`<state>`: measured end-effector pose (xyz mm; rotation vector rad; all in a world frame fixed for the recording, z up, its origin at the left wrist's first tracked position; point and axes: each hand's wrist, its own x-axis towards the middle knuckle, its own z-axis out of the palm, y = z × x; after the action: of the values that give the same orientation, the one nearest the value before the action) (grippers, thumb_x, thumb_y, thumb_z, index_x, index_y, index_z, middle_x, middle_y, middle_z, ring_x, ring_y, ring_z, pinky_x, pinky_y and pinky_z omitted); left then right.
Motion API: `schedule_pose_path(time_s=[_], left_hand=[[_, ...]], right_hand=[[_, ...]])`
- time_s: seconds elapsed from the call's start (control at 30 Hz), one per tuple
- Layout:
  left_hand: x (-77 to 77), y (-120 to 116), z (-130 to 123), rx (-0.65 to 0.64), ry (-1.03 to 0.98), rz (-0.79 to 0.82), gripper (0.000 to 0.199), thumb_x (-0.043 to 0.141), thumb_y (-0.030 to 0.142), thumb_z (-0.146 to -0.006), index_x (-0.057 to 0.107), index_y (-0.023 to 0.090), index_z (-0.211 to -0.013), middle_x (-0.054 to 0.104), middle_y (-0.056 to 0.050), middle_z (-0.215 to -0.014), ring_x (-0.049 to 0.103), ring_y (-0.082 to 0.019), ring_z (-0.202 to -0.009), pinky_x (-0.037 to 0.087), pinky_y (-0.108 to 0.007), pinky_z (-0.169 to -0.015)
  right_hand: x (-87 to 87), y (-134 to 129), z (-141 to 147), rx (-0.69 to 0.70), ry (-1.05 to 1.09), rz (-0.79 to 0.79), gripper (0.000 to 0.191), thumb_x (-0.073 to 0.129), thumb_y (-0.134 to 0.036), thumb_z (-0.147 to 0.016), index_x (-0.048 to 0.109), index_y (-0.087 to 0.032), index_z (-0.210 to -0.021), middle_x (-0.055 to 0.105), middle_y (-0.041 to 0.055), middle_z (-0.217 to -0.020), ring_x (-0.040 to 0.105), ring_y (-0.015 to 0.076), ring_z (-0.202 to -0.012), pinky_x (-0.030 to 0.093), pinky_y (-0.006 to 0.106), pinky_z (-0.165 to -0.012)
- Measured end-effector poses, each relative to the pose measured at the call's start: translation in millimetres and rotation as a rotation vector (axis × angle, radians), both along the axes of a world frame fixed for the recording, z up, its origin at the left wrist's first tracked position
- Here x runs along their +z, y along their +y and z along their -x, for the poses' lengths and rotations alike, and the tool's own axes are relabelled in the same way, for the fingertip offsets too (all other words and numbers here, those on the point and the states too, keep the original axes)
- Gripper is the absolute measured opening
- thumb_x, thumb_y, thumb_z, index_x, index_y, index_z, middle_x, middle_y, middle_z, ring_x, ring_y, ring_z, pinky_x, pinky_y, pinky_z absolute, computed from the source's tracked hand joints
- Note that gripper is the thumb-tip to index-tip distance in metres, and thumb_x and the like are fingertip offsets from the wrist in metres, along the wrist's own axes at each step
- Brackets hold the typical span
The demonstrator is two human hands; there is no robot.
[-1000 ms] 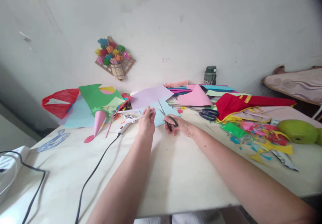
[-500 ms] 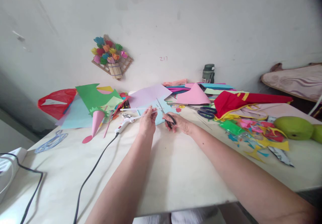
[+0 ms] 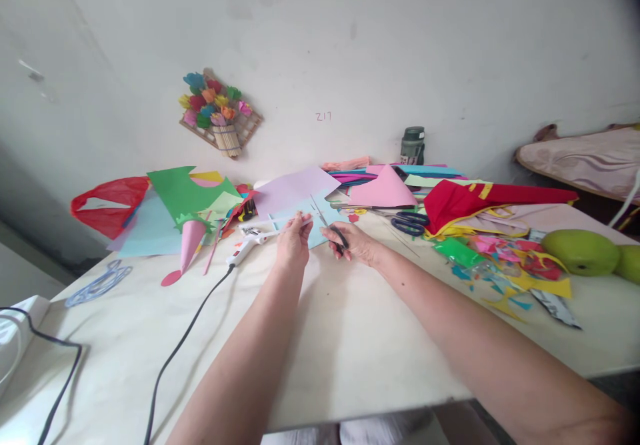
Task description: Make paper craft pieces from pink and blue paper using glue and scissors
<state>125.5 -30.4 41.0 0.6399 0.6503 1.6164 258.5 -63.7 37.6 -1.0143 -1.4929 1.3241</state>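
Observation:
My left hand (image 3: 296, 239) is closed, with thumb and fingers pinching a thin white strip (image 3: 309, 220) whose end sticks out to the right. My right hand (image 3: 347, 241) has its fingers in the dark handles of a pair of scissors (image 3: 323, 215). Their blades point up and away, just right of the strip, and look only slightly apart. Beneath both hands lies a light blue paper sheet (image 3: 319, 235). Left of my left hand is a white glue gun (image 3: 243, 250) with a black cord. A pink paper cone (image 3: 191, 243) with green fringe stands beyond it.
Green paper (image 3: 187, 188) and a red plastic bag (image 3: 113, 198) lie at the back left. Blue-handled scissors (image 3: 410, 223), a red cloth (image 3: 455, 205), paper scraps (image 3: 510, 278) and a green fruit (image 3: 580, 251) are on the right. A power strip (image 3: 23, 328) sits at the left edge.
The white strip reaches less far to the left of my left hand than before. Both hands stay nearly in place, and the view has shifted slightly.

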Motion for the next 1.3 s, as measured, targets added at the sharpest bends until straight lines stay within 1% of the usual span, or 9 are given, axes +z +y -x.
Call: schedule_pose_path(time_s=[0.23,0.47,0.53,0.67,0.87,0.93,1.1,1.2,1.3], left_hand=[[0.0,1,4,-0.018,0.0,0.004,0.002,0.059,0.011,-0.07,0.058,0.012,-0.071,0.06,-0.001,-0.067,0.059,-0.007,-0.068,0.047,-0.019,-0.071],[-0.5,1,4,-0.013,-0.002,0.035,0.002,0.057,0.009,-0.07,0.058,0.011,-0.07,0.06,-0.002,-0.065,0.059,-0.008,-0.066,0.048,-0.02,-0.069],[-0.7,1,4,-0.019,0.0,0.041,0.003,0.057,0.009,-0.071,0.058,0.011,-0.07,0.06,-0.002,-0.064,0.059,-0.008,-0.066,0.048,-0.02,-0.069],[-2.3,1,7,-0.048,0.029,0.049,0.004,0.056,0.007,-0.07,0.058,0.01,-0.07,0.06,-0.003,-0.064,0.06,-0.009,-0.066,0.049,-0.02,-0.067],[-2.3,-1,3,-0.072,0.063,0.064,0.006,0.054,0.006,-0.071,0.059,0.008,-0.069,0.06,-0.003,-0.063,0.06,-0.009,-0.065,0.049,-0.02,-0.065],[-1.4,-3,1,-0.089,0.07,0.062,0.007,0.053,0.006,-0.072,0.059,0.009,-0.068,0.06,-0.003,-0.063,0.06,-0.009,-0.064,0.049,-0.019,-0.065],[-0.5,-4,-1,-0.101,0.077,0.068,0.01,0.051,0.006,-0.072,0.059,0.01,-0.068,0.061,-0.003,-0.063,0.06,-0.009,-0.063,0.05,-0.019,-0.064],[-0.7,-4,0,-0.097,0.076,0.08,0.01,0.051,0.005,-0.073,0.059,0.01,-0.069,0.061,-0.003,-0.063,0.06,-0.009,-0.065,0.05,-0.019,-0.064],[-0.4,-3,0,-0.085,0.063,0.093,0.009,0.051,0.005,-0.073,0.059,0.009,-0.07,0.061,-0.004,-0.064,0.06,-0.009,-0.066,0.05,-0.019,-0.064]], right_hand=[[5.1,-3,-1,0.0,-0.025,0.01,0.035,0.061,-0.047,-0.064,0.045,-0.017,-0.067,0.047,-0.0048,-0.05,0.042,0.0037,-0.034,0.019,0.014,-0.026],[8.0,-6,0,-0.013,-0.017,0.037,0.033,0.063,-0.043,-0.063,0.045,-0.015,-0.065,0.044,-0.0064,-0.044,0.037,0.0028,-0.03,0.02,0.014,-0.026],[5.8,-4,-1,-0.008,-0.02,0.038,0.033,0.063,-0.044,-0.063,0.045,-0.015,-0.065,0.045,-0.0058,-0.045,0.038,0.0031,-0.03,0.019,0.014,-0.025],[1.3,-1,-8,0.056,-0.023,0.062,0.036,0.062,-0.047,-0.064,0.045,-0.015,-0.066,0.048,-0.0043,-0.048,0.042,0.0042,-0.032,0.019,0.014,-0.024],[0.3,3,-18,0.114,-0.078,0.103,0.046,0.053,-0.056,-0.069,0.053,-0.012,-0.081,0.053,-0.001,-0.052,0.048,0.006,-0.037,0.023,0.014,-0.027],[1.0,4,-20,0.133,-0.095,0.101,0.047,0.052,-0.057,-0.069,0.054,-0.011,-0.082,0.054,-0.0001,-0.053,0.051,0.0075,-0.039,0.024,0.015,-0.028],[2.3,4,-19,0.11,-0.134,0.009,0.037,0.062,-0.047,-0.064,0.05,-0.012,-0.064,0.052,-0.0012,-0.049,0.049,0.0066,-0.036,0.023,0.015,-0.028],[2.8,3,-15,0.051,-0.141,0.021,0.034,0.064,-0.043,-0.063,0.049,-0.013,-0.061,0.048,-0.0038,-0.042,0.044,0.0053,-0.032,0.023,0.015,-0.028],[3.7,0,-10,-0.001,-0.112,0.042,0.032,0.065,-0.04,-0.062,0.047,-0.014,-0.057,0.045,-0.0055,-0.038,0.041,0.0047,-0.029,0.028,0.015,-0.028]])
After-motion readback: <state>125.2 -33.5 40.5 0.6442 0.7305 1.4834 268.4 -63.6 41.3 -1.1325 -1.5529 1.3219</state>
